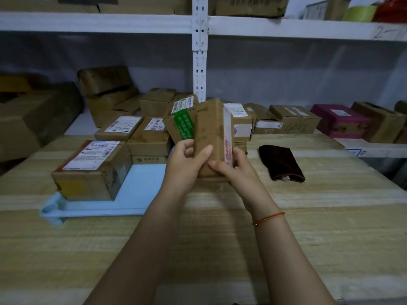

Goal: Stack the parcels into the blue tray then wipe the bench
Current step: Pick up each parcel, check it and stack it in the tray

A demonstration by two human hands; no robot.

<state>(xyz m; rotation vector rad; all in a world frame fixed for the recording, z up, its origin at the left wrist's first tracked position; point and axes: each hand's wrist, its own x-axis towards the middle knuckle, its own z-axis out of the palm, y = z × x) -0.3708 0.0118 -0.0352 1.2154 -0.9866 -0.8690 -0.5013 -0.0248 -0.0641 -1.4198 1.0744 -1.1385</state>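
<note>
Both hands hold a brown cardboard parcel [210, 130] with a white and red tape strip, raised and tilted above the bench. My left hand [187, 164] grips its lower left side, my right hand [233, 170] its lower right. Just behind it on the left is a parcel with green tape [182, 124]; which hand supports it I cannot tell. The light blue tray [136, 190] lies on the bench at left and carries a labelled parcel [92, 170] near its front and more parcels [149, 139] at its back. A dark brown cloth [280, 162] lies to the right.
The bench [308, 227] is pale striped wood. Behind it a white shelf [374, 148] holds several cardboard boxes and a magenta box [339, 119]. A white upright post [199, 62] stands at the centre back. Large boxes [33, 119] sit at the far left.
</note>
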